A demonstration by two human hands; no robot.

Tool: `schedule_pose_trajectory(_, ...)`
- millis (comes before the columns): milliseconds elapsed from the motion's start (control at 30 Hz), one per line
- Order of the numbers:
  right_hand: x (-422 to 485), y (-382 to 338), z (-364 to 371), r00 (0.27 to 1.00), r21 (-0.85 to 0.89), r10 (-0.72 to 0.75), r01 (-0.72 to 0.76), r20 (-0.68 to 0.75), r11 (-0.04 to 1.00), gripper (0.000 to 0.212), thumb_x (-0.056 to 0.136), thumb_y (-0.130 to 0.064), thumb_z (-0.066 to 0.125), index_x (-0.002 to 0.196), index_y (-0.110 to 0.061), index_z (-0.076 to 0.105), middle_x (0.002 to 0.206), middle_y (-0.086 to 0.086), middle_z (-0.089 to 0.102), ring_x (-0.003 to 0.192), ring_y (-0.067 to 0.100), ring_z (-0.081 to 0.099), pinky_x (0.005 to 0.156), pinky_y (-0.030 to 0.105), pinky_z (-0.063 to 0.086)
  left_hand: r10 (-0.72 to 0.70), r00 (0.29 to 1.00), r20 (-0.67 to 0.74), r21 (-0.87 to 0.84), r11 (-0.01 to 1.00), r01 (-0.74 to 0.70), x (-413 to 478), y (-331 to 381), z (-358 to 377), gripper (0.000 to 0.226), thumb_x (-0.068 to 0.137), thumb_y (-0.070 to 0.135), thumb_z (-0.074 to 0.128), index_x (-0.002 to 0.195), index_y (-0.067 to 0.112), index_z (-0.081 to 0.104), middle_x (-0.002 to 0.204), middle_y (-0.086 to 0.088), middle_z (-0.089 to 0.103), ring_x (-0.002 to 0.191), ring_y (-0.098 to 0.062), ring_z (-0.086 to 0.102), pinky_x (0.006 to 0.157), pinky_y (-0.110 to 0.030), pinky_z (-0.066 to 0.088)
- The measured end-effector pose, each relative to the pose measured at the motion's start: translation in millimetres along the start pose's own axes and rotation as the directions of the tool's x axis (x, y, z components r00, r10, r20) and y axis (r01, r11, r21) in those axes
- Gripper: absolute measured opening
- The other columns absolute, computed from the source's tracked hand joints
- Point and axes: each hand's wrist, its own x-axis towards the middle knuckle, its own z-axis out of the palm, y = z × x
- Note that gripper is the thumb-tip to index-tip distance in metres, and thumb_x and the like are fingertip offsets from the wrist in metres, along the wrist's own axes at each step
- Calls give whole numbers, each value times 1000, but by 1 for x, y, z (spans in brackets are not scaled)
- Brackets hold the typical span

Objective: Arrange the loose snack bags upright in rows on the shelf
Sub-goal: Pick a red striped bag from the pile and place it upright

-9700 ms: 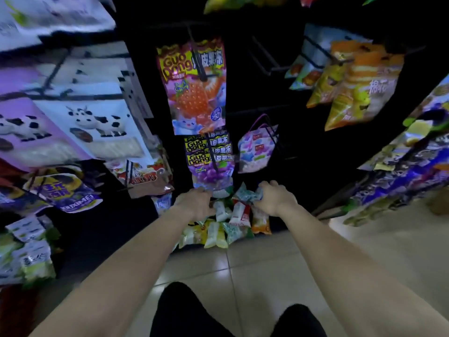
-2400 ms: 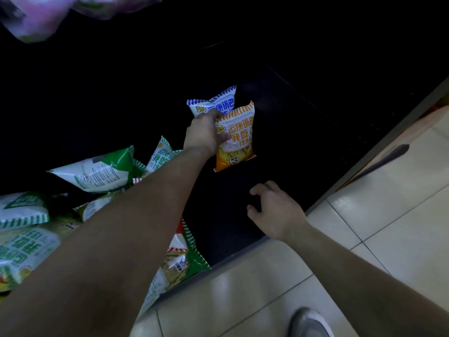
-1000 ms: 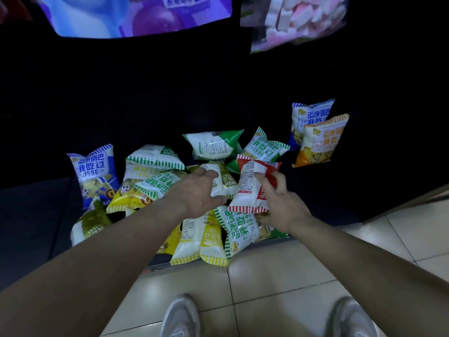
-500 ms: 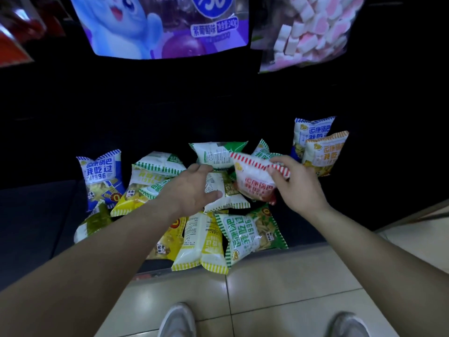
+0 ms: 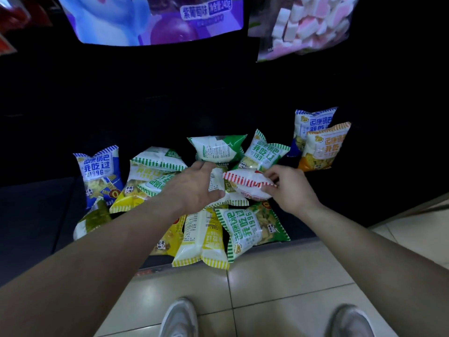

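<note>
– Two bare hands low over a heap of small crinkly snack bags. Right hand first?
– Pinching a red-and-white striped foil bag by its right end, between thumb and curled fingertips. Bag lying sideways over the middle of the heap; lifted clear or touching, impossible to tell.
– And the left hand?
– Palm down just beside that bag, fingers stretched forward, thumb spread toward it. Resting on the heap, gripping nothing.
– Anything upright?
– Far right, apart from the heap: an orange-striped bag standing in front of a blue-striped bag, touching it. Far left, another blue-striped packet, propped up and leaning.
– The rest?
– Jumbled flat. Nearest the front, a green-striped bag and a yellow-striped bag, the yellow poking past the lip.
– Surface and room?
– Black bottom shelf, nearly at floor level, very dim. Pale glossy floor tiles in front, two grey shoes at the lower edge. Hanging overhead, a purple grape-printed pouch and a clear bag of pink and white cubes.
</note>
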Motion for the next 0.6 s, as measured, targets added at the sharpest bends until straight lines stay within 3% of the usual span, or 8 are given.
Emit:
schedule_pose_trajectory(267, 5, -1, -33, 986, 27, 32, -28, -165, 999, 6, 90, -22, 71, 94, -23, 66, 89, 1, 71, 80, 19, 67, 67, 34, 56, -7, 1000, -10, -34, 999, 7, 2, -1, -4, 81, 90, 55, 60, 154, 25, 22, 158, -3, 27, 138, -26, 38, 107, -41, 40)
schedule_pose_trajectory(467, -13, 2, -75, 994, -16, -45, 43, -105, 999, 6, 92, -23, 67, 95, -28, 65, 91, -3, 69, 88, 18, 63, 75, 39, 54, 79, 988, -130, -142, 985, -98, 8, 29, -14, 93, 78, 59, 73, 152, 30, 26, 155, 3, 35, 139, -21, 37, 109, -42, 40)
schedule_pose_trajectory(600, -30, 1, -88, 995, 5, -84, 84, -57, 996, 4, 92, -24, 68, 95, -25, 67, 88, -4, 69, 88, 16, 62, 74, 35, 52, 226, 969, -98, -148, 960, -239, 8, 67, -13, 98, 68, 53, 83, 149, 35, 31, 149, 7, 41, 133, -17, 42, 106, -39, 42)
